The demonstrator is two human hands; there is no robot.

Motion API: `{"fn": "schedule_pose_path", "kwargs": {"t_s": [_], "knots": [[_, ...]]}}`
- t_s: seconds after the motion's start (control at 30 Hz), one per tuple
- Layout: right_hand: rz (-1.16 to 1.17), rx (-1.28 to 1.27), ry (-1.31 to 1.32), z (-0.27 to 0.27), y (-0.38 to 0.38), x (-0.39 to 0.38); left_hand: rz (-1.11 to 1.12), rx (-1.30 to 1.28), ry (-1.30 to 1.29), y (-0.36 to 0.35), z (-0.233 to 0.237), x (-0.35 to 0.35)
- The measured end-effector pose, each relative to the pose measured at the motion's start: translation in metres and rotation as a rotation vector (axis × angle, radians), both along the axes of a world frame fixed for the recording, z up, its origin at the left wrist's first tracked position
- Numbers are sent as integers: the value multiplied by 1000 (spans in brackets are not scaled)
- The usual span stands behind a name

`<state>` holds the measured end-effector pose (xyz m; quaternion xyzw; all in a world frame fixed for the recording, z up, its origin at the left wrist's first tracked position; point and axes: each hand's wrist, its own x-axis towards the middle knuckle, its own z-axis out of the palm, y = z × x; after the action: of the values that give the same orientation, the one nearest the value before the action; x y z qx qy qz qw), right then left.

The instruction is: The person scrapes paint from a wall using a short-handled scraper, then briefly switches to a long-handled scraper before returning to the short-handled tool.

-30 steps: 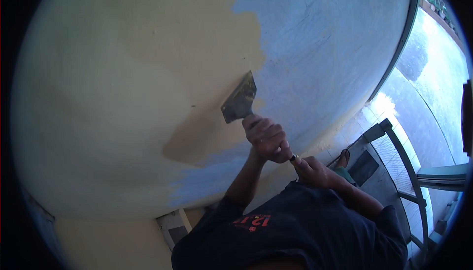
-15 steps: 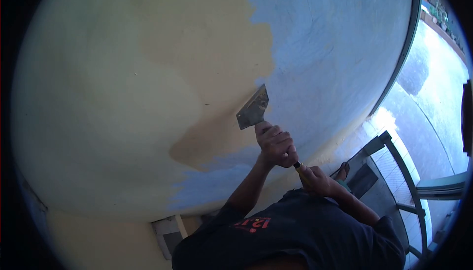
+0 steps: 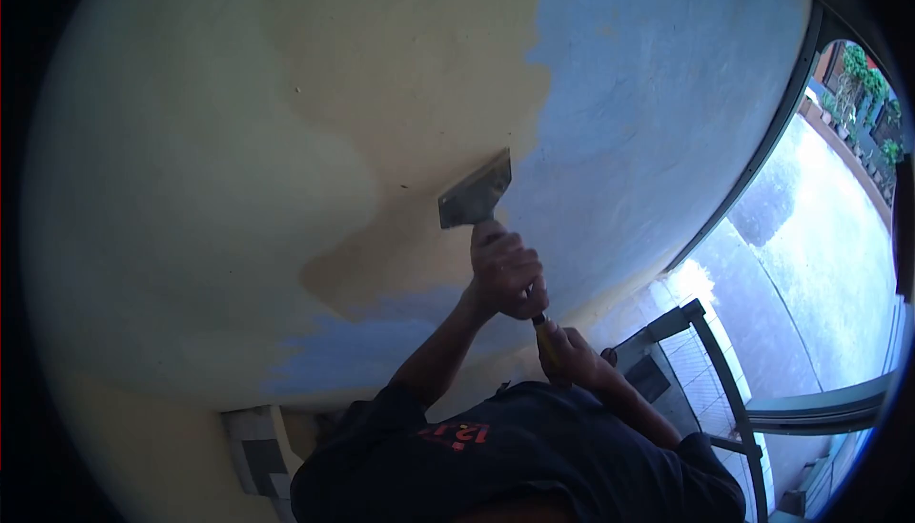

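Note:
A wide-bladed scraper (image 3: 475, 197) lies with its edge against the painted wall (image 3: 400, 65), at the border between beige paint and a pale blue area (image 3: 629, 94). My left hand (image 3: 507, 270) is wrapped around the upper handle, just below the blade. Lower down, my right hand (image 3: 569, 353) closes on the end of the same handle. A short stretch of the black and yellow handle shows between the two hands. The palms and some fingertips are hidden.
To the right stands a dark metal frame (image 3: 729, 370), beside tiled floor and a bright paved yard (image 3: 820, 246). Potted plants (image 3: 858, 80) line the yard's far side. At lower left is a pale block-like object (image 3: 253, 451). A foot shows partly behind my right arm.
The scraper and both hands have shifted left in view, the blade slightly upward. The camera has turned, so more of the yard and plants shows. Both hands keep their hold.

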<state>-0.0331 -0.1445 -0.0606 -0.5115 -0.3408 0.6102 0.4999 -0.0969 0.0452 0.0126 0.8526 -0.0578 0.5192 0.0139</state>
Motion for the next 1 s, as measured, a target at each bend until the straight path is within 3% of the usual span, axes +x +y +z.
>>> {"fn": "schedule_pose_path", "kwargs": {"t_s": [0.07, 0.27, 0.4, 0.6, 0.7, 0.87, 1.0], "knots": [[-35, 105, -151, -5, 2, 3, 15, -6, 68, -4, -8, -4], [-28, -65, 62, 5, 0, 0, -27, -23, 44, 1, -1, -1], [-44, -14, -20, 2, 0, 3, -21, -7, 27, 0, -2, -1], [-32, -98, 82, 0, 0, 0, 0, -4, 48, -2, -1, -3], [-54, 14, -74, 4, 2, 3, -13, 9, 25, 0, 3, -2], [-23, -80, 67, 14, 0, 8, -13, 28, 8, -1, 8, 2], [-38, -53, -6, 10, 3, 4, -24, 16, 23, 1, 9, 0]]}}
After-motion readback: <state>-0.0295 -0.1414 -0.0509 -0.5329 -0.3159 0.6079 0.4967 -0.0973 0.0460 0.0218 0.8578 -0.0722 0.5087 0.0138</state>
